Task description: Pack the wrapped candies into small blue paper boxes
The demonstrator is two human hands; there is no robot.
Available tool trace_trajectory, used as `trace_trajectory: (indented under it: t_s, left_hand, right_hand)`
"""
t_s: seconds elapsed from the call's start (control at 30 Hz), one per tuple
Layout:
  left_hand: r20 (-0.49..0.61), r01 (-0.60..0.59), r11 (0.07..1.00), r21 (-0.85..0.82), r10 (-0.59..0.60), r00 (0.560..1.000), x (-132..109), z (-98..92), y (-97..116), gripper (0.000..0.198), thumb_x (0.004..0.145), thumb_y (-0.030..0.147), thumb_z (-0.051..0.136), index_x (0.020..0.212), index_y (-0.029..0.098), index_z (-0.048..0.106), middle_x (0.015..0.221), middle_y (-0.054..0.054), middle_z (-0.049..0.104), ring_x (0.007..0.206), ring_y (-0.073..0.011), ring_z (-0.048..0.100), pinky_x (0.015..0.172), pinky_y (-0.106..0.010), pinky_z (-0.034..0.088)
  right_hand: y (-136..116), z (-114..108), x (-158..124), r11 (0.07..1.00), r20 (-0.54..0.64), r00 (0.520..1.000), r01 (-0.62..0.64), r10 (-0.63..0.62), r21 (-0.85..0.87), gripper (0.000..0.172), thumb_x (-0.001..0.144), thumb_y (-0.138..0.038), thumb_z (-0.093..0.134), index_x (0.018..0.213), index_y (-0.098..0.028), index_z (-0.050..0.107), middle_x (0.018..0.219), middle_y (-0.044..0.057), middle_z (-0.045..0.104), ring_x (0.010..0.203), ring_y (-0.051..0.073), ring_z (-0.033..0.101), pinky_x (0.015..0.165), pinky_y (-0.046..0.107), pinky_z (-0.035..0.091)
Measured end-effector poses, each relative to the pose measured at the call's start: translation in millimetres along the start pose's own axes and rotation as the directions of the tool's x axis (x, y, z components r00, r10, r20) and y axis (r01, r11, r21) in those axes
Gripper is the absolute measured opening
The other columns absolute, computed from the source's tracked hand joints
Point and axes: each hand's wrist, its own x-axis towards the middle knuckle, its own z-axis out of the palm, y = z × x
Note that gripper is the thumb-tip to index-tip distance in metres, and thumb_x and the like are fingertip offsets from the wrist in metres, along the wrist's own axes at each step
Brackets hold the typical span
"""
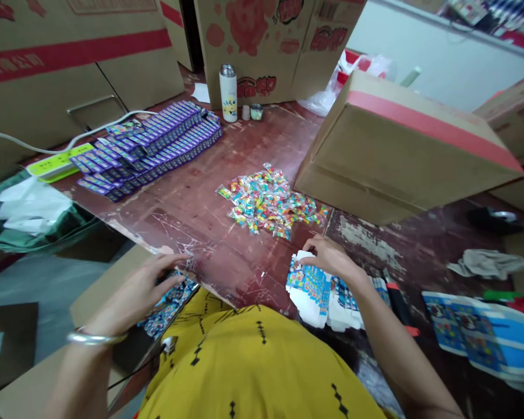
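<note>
My left hand (146,291) is at the lower left with its fingers apart and nothing between them, above a container of small blue packets (168,311) beside the table edge. At the right, my right hand (327,254) has thumb and fingers curled at the top edge of a fanned stack of flat blue and white cartons (310,288); its fingertips touch the uppermost one. Beyond the hands, a loose pile of clear bags of coloured candy (266,201) lies on the dark red table (192,215).
Rows of purple boxes (157,145) stand at the back left, near a green power strip (59,163). A white bottle (228,96) stands at the back. A large carton (388,151) fills the right rear. A cutter (400,305) and blue sheets (484,337) lie right.
</note>
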Motion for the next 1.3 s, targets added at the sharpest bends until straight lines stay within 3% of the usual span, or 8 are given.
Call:
trace_trajectory:
  t_s: [0.17,0.37,0.43,0.53,0.63,0.77,0.9,1.3]
  left_hand:
    - [0.041,-0.12,0.95,-0.288,0.137,0.99,28.5,42.2,64.6,0.03,0.086,0.04,0.053,0.105,0.02,0.065,0.105,-0.007,0.07,0.095,-0.022,0.065,0.086,-0.034,0.051]
    - [0.078,-0.309,0.903,-0.299,0.345,0.935,48.5,90.0,102.4,0.012,0.084,0.028,0.058,0.09,0.021,0.065,0.089,-0.002,0.07,0.079,-0.0175,0.064,0.072,-0.027,0.048]
    - [0.082,-0.352,0.892,-0.284,0.388,0.918,50.6,100.7,106.2,0.01,0.084,0.026,0.058,0.091,0.022,0.065,0.091,-0.002,0.069,0.083,-0.018,0.063,0.074,-0.027,0.047]
    - [0.09,-0.4,0.886,-0.235,0.43,0.898,53.0,113.4,110.5,0.012,0.086,0.026,0.058,0.095,0.022,0.064,0.096,-0.004,0.067,0.091,-0.0194,0.062,0.08,-0.028,0.047]
    - [0.093,-0.466,0.875,-0.132,0.479,0.873,55.0,123.1,114.8,0.019,0.088,0.025,0.056,0.106,0.022,0.063,0.108,-0.006,0.063,0.104,-0.0215,0.057,0.091,-0.032,0.046]
    - [0.111,-0.529,0.846,0.068,0.52,0.847,52.4,130.1,113.7,0.031,0.088,0.022,0.056,0.118,0.025,0.06,0.125,-0.008,0.054,0.115,-0.0251,0.049,0.096,-0.038,0.045]
    - [0.077,-0.515,0.836,0.19,0.511,0.856,45.4,135.0,104.9,0.036,0.085,0.016,0.058,0.119,0.027,0.06,0.126,-0.009,0.051,0.115,-0.0262,0.047,0.096,-0.04,0.046]
    - [-0.018,-0.416,0.906,0.073,0.418,0.908,43.2,142.5,99.8,0.049,0.079,0.015,0.064,0.125,0.025,0.051,0.121,-0.008,0.051,0.111,-0.025,0.048,0.097,-0.042,0.046]
  right_hand:
    - [-10.9,9.1,7.5,0.997,-0.029,1.0,0.001,0.001,0.072,0.014,0.079,-0.033,0.066,0.074,-0.021,0.065,0.081,0.002,0.065,0.075,0.016,0.06,0.068,0.027,0.041]
    - [-11.7,-9.0,-29.1,0.985,-0.12,0.978,0.172,-0.169,0.009,0.026,0.084,-0.041,0.063,0.104,-0.025,0.066,0.108,0.007,0.068,0.107,0.025,0.058,0.089,0.038,0.046]
    - [-14.3,-0.4,-52.3,0.981,-0.1,0.979,0.165,-0.176,-0.102,0.035,0.084,-0.046,0.061,0.112,-0.025,0.065,0.12,0.01,0.065,0.119,0.029,0.052,0.097,0.044,0.043]
    - [-27.2,31.2,-76.1,0.95,-0.129,0.987,0.052,-0.096,-0.308,0.081,0.072,-0.063,0.066,0.134,-0.012,0.052,0.144,0.022,0.044,0.137,0.041,0.03,0.11,0.057,0.025]
    - [-46.0,60.6,-75.5,0.937,-0.132,0.986,0.048,-0.099,-0.345,0.088,0.08,-0.064,0.056,0.144,-0.006,0.037,0.152,0.023,0.029,0.144,0.038,0.016,0.114,0.055,0.015]
    - [-60.8,59.5,-53.6,0.958,-0.156,0.976,0.106,-0.151,-0.266,0.087,0.08,-0.067,0.052,0.145,-0.012,0.037,0.153,0.02,0.028,0.143,0.039,0.016,0.113,0.056,0.017]
    - [-61.4,39.7,-29.0,0.989,-0.2,0.974,0.08,-0.105,-0.128,0.055,0.088,-0.05,0.052,0.135,-0.021,0.05,0.134,0.014,0.052,0.122,0.031,0.047,0.101,0.045,0.039]
    - [-64.5,46.9,20.1,1.0,-0.136,0.991,0.021,-0.019,0.012,0.043,0.067,-0.042,0.079,0.097,-0.02,0.057,0.101,0.007,0.059,0.098,0.025,0.056,0.081,0.035,0.043]
